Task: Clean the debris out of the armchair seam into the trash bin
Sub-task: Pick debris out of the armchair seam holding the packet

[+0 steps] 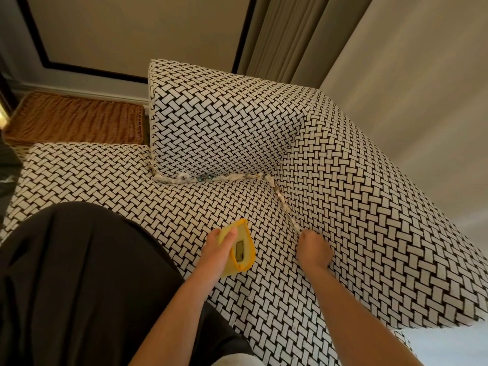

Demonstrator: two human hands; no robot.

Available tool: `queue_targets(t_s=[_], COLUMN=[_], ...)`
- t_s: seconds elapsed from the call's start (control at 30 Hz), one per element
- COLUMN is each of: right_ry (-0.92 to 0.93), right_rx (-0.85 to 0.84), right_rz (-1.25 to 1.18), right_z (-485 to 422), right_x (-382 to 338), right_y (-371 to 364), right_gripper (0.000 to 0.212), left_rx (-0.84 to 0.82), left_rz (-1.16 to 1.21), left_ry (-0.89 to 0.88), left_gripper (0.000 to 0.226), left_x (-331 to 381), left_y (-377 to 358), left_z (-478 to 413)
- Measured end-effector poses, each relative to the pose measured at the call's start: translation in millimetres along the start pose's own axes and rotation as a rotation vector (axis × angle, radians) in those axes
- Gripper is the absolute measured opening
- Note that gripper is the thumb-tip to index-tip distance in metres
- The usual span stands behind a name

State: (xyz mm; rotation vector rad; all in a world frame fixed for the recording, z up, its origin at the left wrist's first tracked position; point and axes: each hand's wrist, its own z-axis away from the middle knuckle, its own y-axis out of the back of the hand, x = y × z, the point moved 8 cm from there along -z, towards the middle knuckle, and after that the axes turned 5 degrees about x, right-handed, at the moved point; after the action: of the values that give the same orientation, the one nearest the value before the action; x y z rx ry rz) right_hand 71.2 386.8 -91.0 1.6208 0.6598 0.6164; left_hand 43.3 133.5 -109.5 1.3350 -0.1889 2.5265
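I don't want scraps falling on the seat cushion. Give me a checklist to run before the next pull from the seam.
1. Yellow bin held firmly: ok, the left hand grips it with the thumb across the top.
2. Bin close to the working spot: ok, it sits just beside the right hand, not touching it.
3. Right hand at the side seam: ok, fingers curled against it.
4. Scrap actually pinched: cannot tell, the fingertips are hidden.
5. Seam cleared: not ok, debris lines the side and back seams.
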Motion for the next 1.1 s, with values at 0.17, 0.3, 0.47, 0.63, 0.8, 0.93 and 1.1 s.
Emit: queue_targets(t_s=[0.17,0.3,0.47,0.63,0.8,0.93,1.1], right_ry=[0.059,0.079,0.285,0.406,0.237,0.105,-0.031], right_rx=[0.033,-0.107,-0.234,-0.318,-0.243,-0.151,-0.098], right_rz=[-0.326,-0.837,-0.987,-0.996,-0.998,-0.833,-0.545], right_z=[9,27,65,88,80,65,49], right_x=[-11,-40,-87,-108,-83,-46,4], right_y=[24,40,69,70,59,40,15], right_gripper=[0.025,0.018,0.014,0.024,0.027,0.016,0.012], left_rx=[-0.005,-0.014,-0.009,0.002,-0.005,-0.025,-0.025], left_rz=[-0.005,0.0,0.008,0.001,0.008,0.013,0.014], left_ry=[-0.002,-0.007,-0.013,-0.032,-0.02,-0.027,-0.031], left_gripper=[0.056,0.057,0.055,0.056,0.055,0.053,0.051], left_x=[0,0,1,2,2,1,1], left_y=[-1,-1,-1,0,-1,-2,-2], left_z=[0,0,3,4,3,1,-1])
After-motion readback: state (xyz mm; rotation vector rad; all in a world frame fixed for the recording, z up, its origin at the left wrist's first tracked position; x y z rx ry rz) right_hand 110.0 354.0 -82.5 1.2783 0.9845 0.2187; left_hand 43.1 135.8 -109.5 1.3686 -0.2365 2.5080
